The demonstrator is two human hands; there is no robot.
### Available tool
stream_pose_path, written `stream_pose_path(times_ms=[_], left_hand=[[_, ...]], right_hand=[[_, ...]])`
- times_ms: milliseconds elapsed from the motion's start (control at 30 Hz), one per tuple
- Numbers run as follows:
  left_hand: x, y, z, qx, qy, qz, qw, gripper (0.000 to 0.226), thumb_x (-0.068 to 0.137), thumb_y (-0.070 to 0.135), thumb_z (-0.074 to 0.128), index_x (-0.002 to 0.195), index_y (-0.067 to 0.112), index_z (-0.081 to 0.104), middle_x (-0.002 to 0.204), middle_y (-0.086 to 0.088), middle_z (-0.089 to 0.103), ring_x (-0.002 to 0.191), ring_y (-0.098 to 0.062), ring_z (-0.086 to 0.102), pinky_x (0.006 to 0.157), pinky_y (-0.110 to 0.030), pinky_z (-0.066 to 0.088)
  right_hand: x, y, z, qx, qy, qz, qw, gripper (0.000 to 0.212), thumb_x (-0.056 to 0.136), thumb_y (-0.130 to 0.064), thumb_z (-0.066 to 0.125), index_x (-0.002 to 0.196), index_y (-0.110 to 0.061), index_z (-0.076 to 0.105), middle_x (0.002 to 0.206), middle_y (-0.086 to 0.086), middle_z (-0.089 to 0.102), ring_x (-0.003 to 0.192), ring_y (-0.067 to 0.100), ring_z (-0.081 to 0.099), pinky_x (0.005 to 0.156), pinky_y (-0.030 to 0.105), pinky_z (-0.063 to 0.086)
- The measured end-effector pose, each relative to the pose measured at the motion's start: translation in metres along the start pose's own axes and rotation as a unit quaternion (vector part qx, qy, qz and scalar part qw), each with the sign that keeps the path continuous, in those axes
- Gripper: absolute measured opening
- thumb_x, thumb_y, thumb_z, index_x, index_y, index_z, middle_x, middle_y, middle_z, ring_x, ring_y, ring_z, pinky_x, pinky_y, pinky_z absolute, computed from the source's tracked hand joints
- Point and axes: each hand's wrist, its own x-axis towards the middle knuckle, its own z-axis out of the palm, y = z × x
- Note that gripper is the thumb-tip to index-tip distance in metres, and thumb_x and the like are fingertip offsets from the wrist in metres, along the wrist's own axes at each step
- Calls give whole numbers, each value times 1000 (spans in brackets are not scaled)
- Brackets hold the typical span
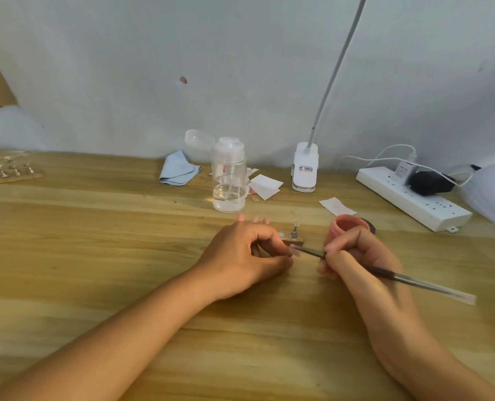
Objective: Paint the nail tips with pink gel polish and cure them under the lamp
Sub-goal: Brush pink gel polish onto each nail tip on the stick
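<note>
My left hand rests on the wooden table and pinches a small nail tip between thumb and forefinger. My right hand grips a thin nail brush; its bristle end touches the nail tip. An open pink gel polish pot stands just behind my right hand. Three pink nail tips show beyond my left knuckles. A small metal nail stand with a clear tip sits between my hands. The white clip-on lamp stands at the back, its neck rising out of view.
A clear pump bottle with its lid flipped open stands behind my left hand, with a blue cloth and paper wipes nearby. A white power strip lies at the right. More nail stands sit far left.
</note>
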Motion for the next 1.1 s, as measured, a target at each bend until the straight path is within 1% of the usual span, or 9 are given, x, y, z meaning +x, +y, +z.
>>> stream_pose_path(times_ms=[67, 167, 233, 267, 367, 500, 800, 967, 1100], left_hand=[[0, 1, 0, 6, -1, 0, 1000, 14, 82, 17, 78, 77, 27, 71, 51, 34, 55, 112, 10, 44, 125, -37, 2], [-1, 2, 0, -16, 2, -1, 1000, 25, 81, 14, 79, 69, 32, 66, 75, 25, 70, 93, 23, 22, 124, -36, 1], [0, 3, 0, -14, -6, 0, 1000, 17, 81, 14, 79, 75, 26, 69, 68, 27, 67, 86, 26, 48, 125, -35, 0], [0, 3, 0, -13, -10, -1, 1000, 11, 82, 14, 78, 78, 23, 71, 60, 30, 62, 68, 17, 60, 125, -33, -1], [1, 3, 0, -16, -5, -11, 1000, 7, 81, 12, 78, 82, 17, 73, 57, 31, 59, 46, 1, 45, 124, -28, -1], [0, 2, 0, -23, 2, -10, 1000, 8, 81, 12, 79, 79, 16, 72, 68, 25, 67, 43, -1, 42, 124, -27, 0], [0, 3, -1, -40, 3, 5, 999, 12, 79, 13, 81, 75, 21, 72, 80, 16, 74, 44, 0, 41, 116, -18, 9], [-2, 5, -3, -56, -7, 1, 998, 11, 79, 11, 79, 76, 20, 72, 84, 13, 75, 44, -1, 40, 123, -30, 8], [-2, 4, -3, -68, -13, 7, 998, 14, 79, 10, 79, 75, 21, 72, 82, 12, 75, 46, -1, 38, 108, -13, 27]], right_hand=[[-1, 0, 1, -17, -4, -3, 1000, 11, 69, -20, 57, 70, -10, 53, 60, 4, 60, 62, 13, 52, 60, 23, 38], [0, 1, -3, 6, 36, 2, 999, 18, 74, -20, 55, 63, -7, 48, 55, 0, 52, 58, 13, 44, 62, 23, 37], [2, 3, -4, 41, 53, 11, 998, 26, 85, -8, 57, 60, -10, 49, 57, 0, 54, 60, 14, 46, 70, 31, 41], [2, 3, -3, 48, 49, 12, 998, 30, 86, -2, 56, 59, -13, 52, 57, 1, 57, 60, 15, 48, 69, 31, 43], [0, 2, 0, 36, 11, 5, 999, 26, 86, 3, 58, 65, -13, 56, 60, 6, 65, 60, 14, 54, 59, 19, 46], [0, 1, -2, 17, 10, 15, 1000, 20, 75, -14, 60, 59, -16, 49, 54, -1, 56, 57, 13, 48, 56, 19, 38], [-1, -1, 0, 40, 4, 12, 999, 27, 85, -5, 60, 61, -14, 52, 57, 1, 62, 56, 14, 52, 54, 18, 45], [0, -2, -3, 49, 15, 6, 999, 35, 89, 1, 53, 58, -16, 50, 60, -2, 60, 60, 18, 50, 57, 22, 43], [-1, -3, 0, 53, -3, 8, 999, 28, 89, 0, 56, 64, -14, 53, 58, 1, 63, 58, 14, 56, 55, 16, 46]])
